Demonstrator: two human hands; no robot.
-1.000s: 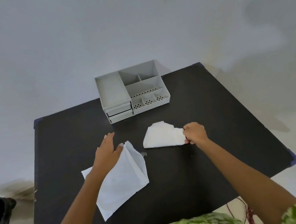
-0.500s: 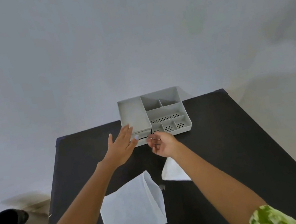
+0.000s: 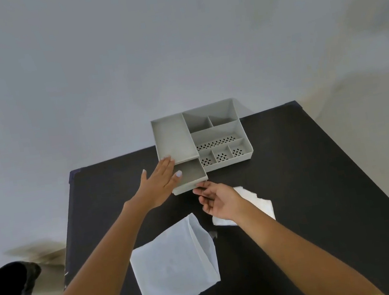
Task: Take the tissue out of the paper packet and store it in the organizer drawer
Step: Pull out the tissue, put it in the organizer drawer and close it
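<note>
Head view: drawer (image 3: 191, 176) open, empty.

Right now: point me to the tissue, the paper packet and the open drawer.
tissue (image 3: 260, 203): head view, exposed right part beside the right forearm.
paper packet (image 3: 174, 271): head view, middle of its flat face.
open drawer (image 3: 191, 174): head view, bare floor inside.

The organizer (image 3: 214, 134) sits at the far edge of the desk (image 3: 319, 179), near the middle of that edge, with its drawer (image 3: 190, 177) pulled out toward the near side. The left hand (image 3: 158, 185) lies flat over the drawer's left part and the organizer's near-left corner, while the right hand (image 3: 217, 200) reaches in just before the drawer's front. Nearer in, the tissue (image 3: 260, 203) lies partly under the right wrist, and the paper packet (image 3: 176, 266) lies to its left toward the near edge; a bin (image 3: 7, 289) stands on the floor left of the desk.
</note>
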